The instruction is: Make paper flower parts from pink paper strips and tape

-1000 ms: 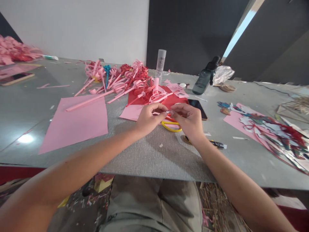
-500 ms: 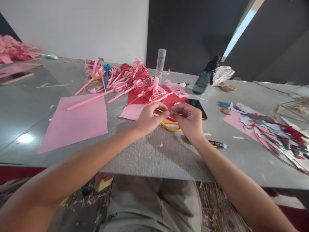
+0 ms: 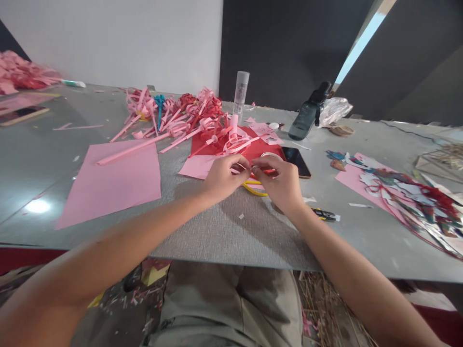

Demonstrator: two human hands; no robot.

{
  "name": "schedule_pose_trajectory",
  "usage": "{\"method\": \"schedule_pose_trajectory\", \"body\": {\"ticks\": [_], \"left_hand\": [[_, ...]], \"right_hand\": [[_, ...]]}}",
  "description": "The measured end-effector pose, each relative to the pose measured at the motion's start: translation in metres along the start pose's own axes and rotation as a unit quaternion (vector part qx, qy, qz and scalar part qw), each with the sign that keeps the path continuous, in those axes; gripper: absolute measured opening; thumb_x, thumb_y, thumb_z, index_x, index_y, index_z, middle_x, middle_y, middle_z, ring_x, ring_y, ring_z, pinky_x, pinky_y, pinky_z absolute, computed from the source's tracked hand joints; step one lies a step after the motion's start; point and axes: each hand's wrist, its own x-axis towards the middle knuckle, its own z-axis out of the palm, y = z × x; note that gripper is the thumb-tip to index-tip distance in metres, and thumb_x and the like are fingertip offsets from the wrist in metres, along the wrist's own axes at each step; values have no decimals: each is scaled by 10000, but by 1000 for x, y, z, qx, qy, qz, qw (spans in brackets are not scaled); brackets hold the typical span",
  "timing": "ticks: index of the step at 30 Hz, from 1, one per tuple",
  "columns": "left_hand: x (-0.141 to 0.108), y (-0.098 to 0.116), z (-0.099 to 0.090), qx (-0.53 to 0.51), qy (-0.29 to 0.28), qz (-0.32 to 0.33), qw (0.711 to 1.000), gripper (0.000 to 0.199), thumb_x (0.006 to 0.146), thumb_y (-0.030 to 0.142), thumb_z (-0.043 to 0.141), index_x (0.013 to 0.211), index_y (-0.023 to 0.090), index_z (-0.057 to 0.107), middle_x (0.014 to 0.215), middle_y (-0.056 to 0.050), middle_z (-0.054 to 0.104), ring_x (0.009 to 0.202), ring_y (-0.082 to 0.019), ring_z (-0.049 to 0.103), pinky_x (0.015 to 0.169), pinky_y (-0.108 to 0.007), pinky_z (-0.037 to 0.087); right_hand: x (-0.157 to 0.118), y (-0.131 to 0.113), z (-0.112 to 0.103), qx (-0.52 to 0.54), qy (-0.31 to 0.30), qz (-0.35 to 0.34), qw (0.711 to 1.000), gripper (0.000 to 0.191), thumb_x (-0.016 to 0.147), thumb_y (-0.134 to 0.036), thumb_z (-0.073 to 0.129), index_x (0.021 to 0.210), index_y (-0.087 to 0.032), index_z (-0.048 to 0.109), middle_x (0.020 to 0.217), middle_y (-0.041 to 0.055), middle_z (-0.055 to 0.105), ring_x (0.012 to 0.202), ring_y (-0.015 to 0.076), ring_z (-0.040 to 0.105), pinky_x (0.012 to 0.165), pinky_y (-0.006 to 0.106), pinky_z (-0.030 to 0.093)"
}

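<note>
My left hand and my right hand meet fingertip to fingertip above the table. Both are pinched closed, and whatever is between the fingertips is too small to make out. Beneath them lie the yellow handles of a tool, partly covered by my right hand. A red paper sheet and a pink piece of paper spread out behind my hands. On the red sheet rest curled pink paper strips. Just past my right hand is a dark phone.
A large pink sheet lies left, below piled paper flowers. Farther back stand a clear tube and a tilted dark bottle. A cutter lies by my right forearm; cutouts cover the right side.
My right hand has shifted slightly left, and more of a white ring behind it now shows. The fingertips remain together.
</note>
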Motion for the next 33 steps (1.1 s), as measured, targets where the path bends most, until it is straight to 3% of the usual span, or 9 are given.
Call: {"method": "schedule_pose_trajectory", "body": {"ticks": [7, 11, 16, 19, 26, 33], "left_hand": [[0, 0, -3, 79, 10, 31, 996, 110, 830, 96, 624, 847, 180, 693, 889, -30, 735, 841, -161, 692, 764, -281, 528], [-1, -3, -1, 61, 5, 13, 998, 86, 855, 132, 631, 903, 185, 678, 909, -26, 734, 864, -163, 697, 761, -276, 522], [-2, 2, -1, 37, -11, -19, 999, 127, 942, 219, 565, 949, 187, 687, 949, -38, 741, 912, -175, 689, 797, -297, 508], [-2, 1, -1, 22, -29, -13, 999, 103, 926, 265, 627, 934, 188, 695, 936, -38, 747, 882, -177, 699, 777, -294, 520], [2, -8, 0, -19, -18, -10, 1000, 49, 883, 226, 667, 888, 189, 700, 914, -38, 760, 848, -163, 714, 752, -273, 543], [-1, -5, 0, 40, -12, 8, 999, 78, 894, 184, 624, 897, 190, 702, 918, -38, 758, 854, -166, 712, 759, -278, 556]], "right_hand": [[0, -1, -1, -78, -32, -32, 996, 236, 864, -155, 640, 1017, -255, 788, 969, 32, 806, 790, 186, 726, 713, 329, 544], [0, 0, 0, -33, -36, -31, 998, 249, 874, -130, 609, 991, -264, 783, 946, 11, 796, 799, 172, 728, 743, 319, 558], [-1, 3, 0, 2, 4, -28, 1000, 225, 859, -139, 631, 970, -264, 782, 956, -1, 789, 821, 165, 724, 774, 317, 571], [0, 3, 0, 5, 3, -20, 1000, 199, 853, -146, 637, 930, -251, 788, 926, 3, 789, 796, 160, 717, 755, 310, 570], [0, 0, 1, 29, 10, 1, 1000, 178, 829, -149, 655, 891, -241, 795, 880, 9, 787, 784, 163, 718, 722, 300, 570], [-1, 2, 1, 24, 1, 2, 1000, 193, 853, -168, 665, 946, -261, 806, 929, 12, 809, 828, 187, 748, 777, 335, 581]]}}
